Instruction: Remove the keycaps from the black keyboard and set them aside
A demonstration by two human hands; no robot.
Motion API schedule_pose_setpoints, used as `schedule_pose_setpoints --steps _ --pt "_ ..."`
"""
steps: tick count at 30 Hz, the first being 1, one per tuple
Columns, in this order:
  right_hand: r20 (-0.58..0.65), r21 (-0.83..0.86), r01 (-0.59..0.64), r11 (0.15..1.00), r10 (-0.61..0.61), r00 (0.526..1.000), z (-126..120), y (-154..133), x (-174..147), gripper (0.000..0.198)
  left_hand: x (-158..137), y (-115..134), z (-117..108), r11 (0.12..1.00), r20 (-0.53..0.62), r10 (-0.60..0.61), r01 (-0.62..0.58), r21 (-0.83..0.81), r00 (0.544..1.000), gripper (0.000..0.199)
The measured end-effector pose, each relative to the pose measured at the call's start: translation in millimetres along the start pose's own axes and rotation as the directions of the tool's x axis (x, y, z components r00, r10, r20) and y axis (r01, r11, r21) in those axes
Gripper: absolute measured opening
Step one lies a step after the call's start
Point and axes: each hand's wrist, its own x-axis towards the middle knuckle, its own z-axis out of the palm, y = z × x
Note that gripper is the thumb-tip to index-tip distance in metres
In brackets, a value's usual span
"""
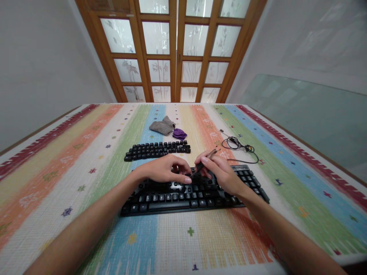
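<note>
My right fingers (210, 165) gripped a slim dark tool (198, 167) over the black computer keyboard (174, 197), six o'clock; whether my left fingers (179, 178) held anything, I couldn't tell. Shallow, gentle angles seemed best.

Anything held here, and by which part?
The right hand grips a slim dark tool around its middle; whether the left hand holds anything can't be told.

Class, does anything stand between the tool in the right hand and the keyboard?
Only the left hand comes close: its thumb tip sits by the lower end of the tool, above the keyboard; whether they touch is unclear. Nothing else visible is in the way: the keycaps and cable lie beyond the keyboard.
</note>
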Motion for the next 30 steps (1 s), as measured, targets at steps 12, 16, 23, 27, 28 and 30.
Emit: schedule_pose_setpoints --steps 12,16,23,27,28,30 --pt "0.087 -0.045 0.159 0.986 -0.155 0.984 -1.0 -4.7 -2.8 0.029 -1.0 -6.2 0.2 0.926 0.021 -0.06 0.063 -0.373 0.998 0.024" --pt "0.077 -0.031 0.148 0.989 -0.145 0.986 -3.0 -5.5 -3.1 0.027 -1.6 -6.3 0.7 0.861 0.032 -0.083 0.088 -0.502 0.996 0.027" --pt "0.022 -0.092 0.162 0.983 -0.16 0.987 -5.2 -5.3 -2.0 0.03 -1.9 -4.9 -1.0 0.861 -0.095 -0.121 0.057 -0.505 0.988 0.028" --pt "-0.029 -0.17 0.143 0.975 -0.15 0.988 -4.8 -2.8 -1.1 0.039 -0.5 -7.5 -1.5 0.909 -0.159 -0.121 0.045 -0.414 0.98 0.026" --pt "-0.041 -0.189 0.14 0.972 -0.15 0.988 -4.6 -2.6 -0.9 0.039 -0.1 -8.4 -1.5 0.925 -0.173 -0.114 0.041 -0.378 0.978 0.026" --pt "-0.056 -0.223 0.132 0.966 -0.147 0.988 -4.2 -2.6 -0.6 0.037 0.5 -9.8 -1.3 0.951 -0.206 -0.097 0.029 -0.309 0.974 0.026"
